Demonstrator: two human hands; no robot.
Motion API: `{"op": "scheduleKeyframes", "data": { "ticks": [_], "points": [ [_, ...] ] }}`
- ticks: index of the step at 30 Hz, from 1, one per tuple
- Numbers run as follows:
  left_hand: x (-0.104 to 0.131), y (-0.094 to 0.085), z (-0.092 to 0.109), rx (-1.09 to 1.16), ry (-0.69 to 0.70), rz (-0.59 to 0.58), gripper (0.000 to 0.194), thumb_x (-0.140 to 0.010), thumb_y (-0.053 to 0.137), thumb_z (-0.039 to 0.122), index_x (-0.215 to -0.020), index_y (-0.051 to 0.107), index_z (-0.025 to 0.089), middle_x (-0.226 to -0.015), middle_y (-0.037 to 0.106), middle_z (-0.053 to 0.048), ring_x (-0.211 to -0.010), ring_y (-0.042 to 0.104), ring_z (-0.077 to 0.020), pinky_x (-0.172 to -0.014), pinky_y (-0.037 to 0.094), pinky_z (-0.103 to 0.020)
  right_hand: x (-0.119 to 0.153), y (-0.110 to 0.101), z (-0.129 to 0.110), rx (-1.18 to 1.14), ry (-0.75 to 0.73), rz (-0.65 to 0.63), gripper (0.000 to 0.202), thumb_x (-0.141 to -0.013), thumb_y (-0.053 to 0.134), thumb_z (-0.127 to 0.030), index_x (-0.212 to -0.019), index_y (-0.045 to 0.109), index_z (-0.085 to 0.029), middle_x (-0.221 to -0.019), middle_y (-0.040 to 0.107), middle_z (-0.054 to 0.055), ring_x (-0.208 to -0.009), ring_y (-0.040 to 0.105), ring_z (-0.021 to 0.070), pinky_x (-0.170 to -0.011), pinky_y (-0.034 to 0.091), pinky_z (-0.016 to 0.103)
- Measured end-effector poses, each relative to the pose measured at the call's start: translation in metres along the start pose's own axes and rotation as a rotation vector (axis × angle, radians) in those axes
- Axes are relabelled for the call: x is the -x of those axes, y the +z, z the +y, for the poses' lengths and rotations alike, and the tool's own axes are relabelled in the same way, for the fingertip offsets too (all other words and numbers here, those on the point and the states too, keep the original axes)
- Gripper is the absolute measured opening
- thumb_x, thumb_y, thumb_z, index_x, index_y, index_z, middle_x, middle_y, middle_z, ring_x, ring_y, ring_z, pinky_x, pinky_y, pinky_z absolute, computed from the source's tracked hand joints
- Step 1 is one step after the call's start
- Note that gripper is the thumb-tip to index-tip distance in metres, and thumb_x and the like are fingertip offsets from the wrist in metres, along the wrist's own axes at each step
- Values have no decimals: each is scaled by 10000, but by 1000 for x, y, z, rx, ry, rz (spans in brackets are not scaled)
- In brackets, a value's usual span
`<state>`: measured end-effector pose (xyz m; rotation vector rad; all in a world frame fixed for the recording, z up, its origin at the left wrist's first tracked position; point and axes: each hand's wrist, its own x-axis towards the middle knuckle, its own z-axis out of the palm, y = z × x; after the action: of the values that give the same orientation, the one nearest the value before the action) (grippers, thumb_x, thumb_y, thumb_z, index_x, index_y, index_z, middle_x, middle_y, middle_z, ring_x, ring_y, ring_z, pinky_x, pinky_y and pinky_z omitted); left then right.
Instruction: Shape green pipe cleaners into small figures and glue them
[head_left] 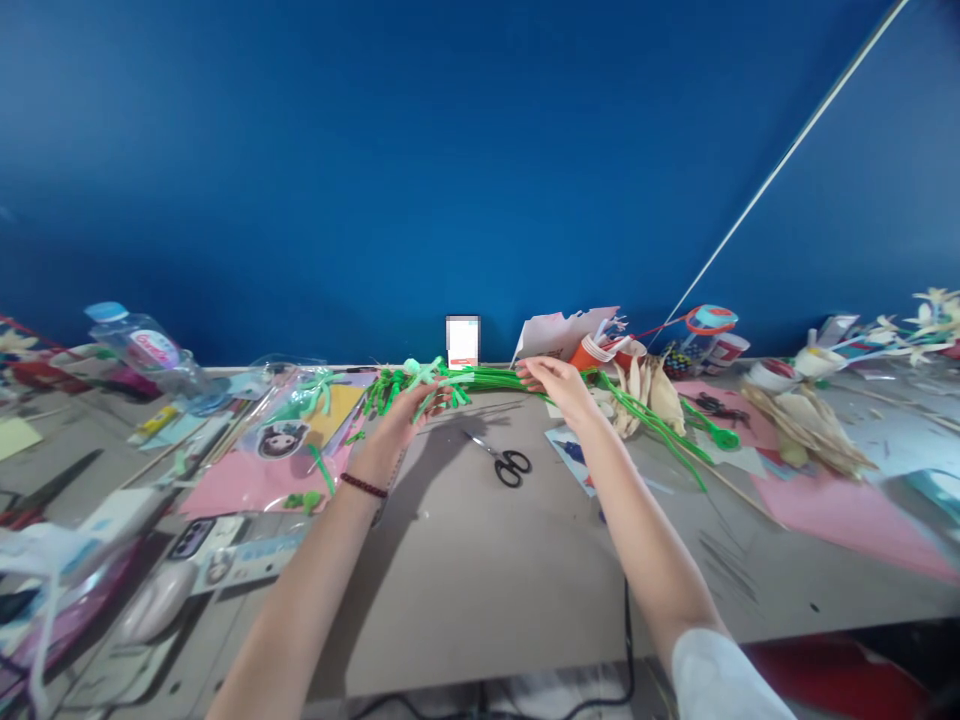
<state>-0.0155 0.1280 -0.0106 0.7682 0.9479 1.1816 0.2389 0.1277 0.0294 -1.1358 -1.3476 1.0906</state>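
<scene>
A bundle of long green pipe-cleaner stems stretches crosswise between my hands, near the back of the table, with a shadow beneath it. Fluffy green tips gather at its left end, where my left hand is closed around it. My right hand grips the stems farther right, fingers pointing left; the exact finger contact is partly hidden. Beyond that hand the loose stem ends fan out to the right and droop. Black-handled scissors lie on the table below the bundle, blades toward the upper left.
Against the blue wall stands a small lit screen. Orange cups and dried husks sit at the right. To the left are pink paper, a plastic bottle and a white computer mouse.
</scene>
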Motion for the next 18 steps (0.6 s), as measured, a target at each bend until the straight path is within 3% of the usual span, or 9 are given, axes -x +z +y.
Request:
{"op": "scheduleKeyframes", "data": {
  "ticks": [4, 7, 9, 13, 18],
  "points": [
    [-5, -12, -4, 70, 22, -52, 272, -663, 709, 290, -895, 650, 160, -925, 699, -99, -797, 644, -185, -696, 490, -282, -6, -20, -1, 182, -45, 50, 302, -765, 591, -391, -921, 676, -146, -847, 697, 84, -737, 636, 162, -699, 496, 293],
    [-8, -18, -11, 105, 28, -45, 217, -658, 706, 269, -831, 648, 151, -952, 694, -120, -778, 645, -182, -676, 499, -277, -13, -21, 2, 380, -67, 54, 260, -804, 534, -318, -931, 680, -145, -833, 706, 83, -733, 650, 169, -710, 498, 296],
    [-12, -21, -16, 105, 51, 21, 234, -649, 714, 246, -852, 646, 150, -917, 698, -108, -759, 646, -172, -659, 498, -266, -19, -10, 9, 547, -84, -59, 236, -813, 513, -272, -907, 694, -154, -831, 715, 74, -753, 657, 174, -737, 491, 292],
    [-17, -24, -27, 69, 99, 125, 236, -652, 691, 194, -878, 644, 142, -807, 692, -83, -707, 644, -163, -643, 491, -270, -33, 32, 30, 945, -142, -361, 274, -838, 454, -199, -947, 706, -187, -970, 714, 44, -878, 645, 175, -792, 465, 252],
    [-14, -26, -31, 10, 305, 220, 232, -673, 660, 268, -883, 628, 173, -771, 677, -38, -677, 630, -157, -670, 492, -287, -48, 69, 53, 1115, -115, -347, 364, -809, 468, -138, -1136, 626, -170, -1084, 676, 98, -946, 626, 226, -754, 464, 266]
  ]
}}
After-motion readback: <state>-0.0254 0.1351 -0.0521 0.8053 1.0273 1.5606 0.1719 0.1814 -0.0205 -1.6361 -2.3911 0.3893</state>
